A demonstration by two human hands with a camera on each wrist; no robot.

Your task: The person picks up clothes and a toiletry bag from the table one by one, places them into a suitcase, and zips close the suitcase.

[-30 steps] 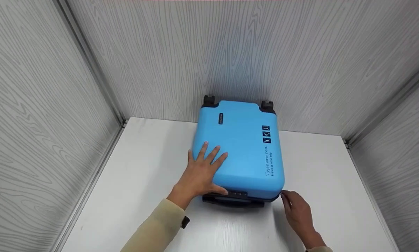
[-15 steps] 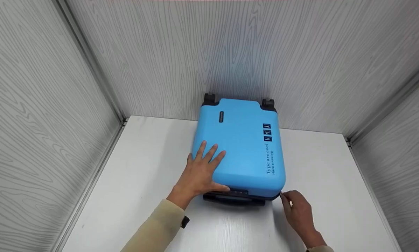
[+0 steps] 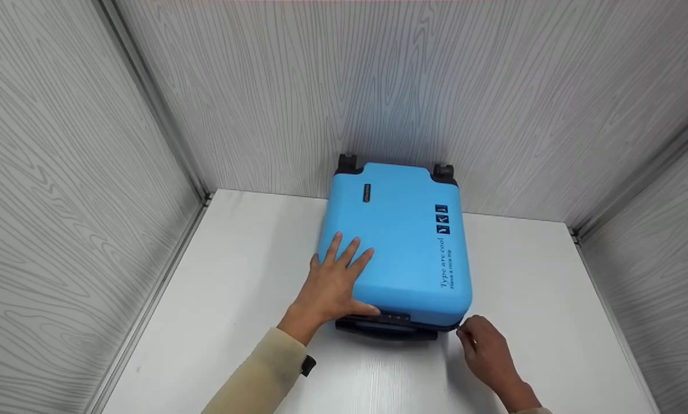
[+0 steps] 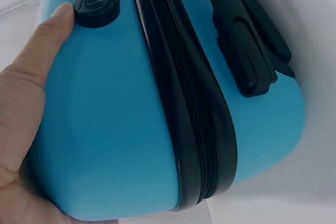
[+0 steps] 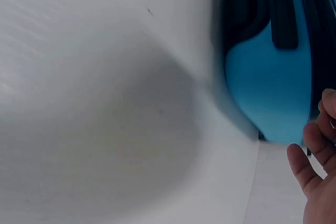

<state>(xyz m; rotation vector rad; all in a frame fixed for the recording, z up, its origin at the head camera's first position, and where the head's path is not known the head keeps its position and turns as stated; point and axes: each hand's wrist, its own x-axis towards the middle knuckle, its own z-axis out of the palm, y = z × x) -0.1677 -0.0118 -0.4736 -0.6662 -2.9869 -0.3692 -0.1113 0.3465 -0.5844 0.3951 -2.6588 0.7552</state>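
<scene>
Fingers, left hand [image 3: 327, 286]: spread wide on one blue suitcase [image 3: 404, 241]
Fingers, right hand [image 3: 489, 352]: pinching the zip [image 4: 202, 153] at a corner
Suitcase: on white table [image 3: 246, 328], long axis near-to-far, one handle [image 3: 387, 332] nearest
Wheels [image 3: 348, 163]: two showing, far end

From my end I count one suitcase [image 3: 404, 230], one left hand [image 3: 327, 290] and one right hand [image 3: 488, 352]. I make out three square pictograms [image 3: 442, 219], two lines of lettering [image 3: 443, 263], one lock [image 4: 97, 2], three walls [image 3: 389, 80] and two wheels [image 3: 348, 163], though each may be a twin.
</scene>
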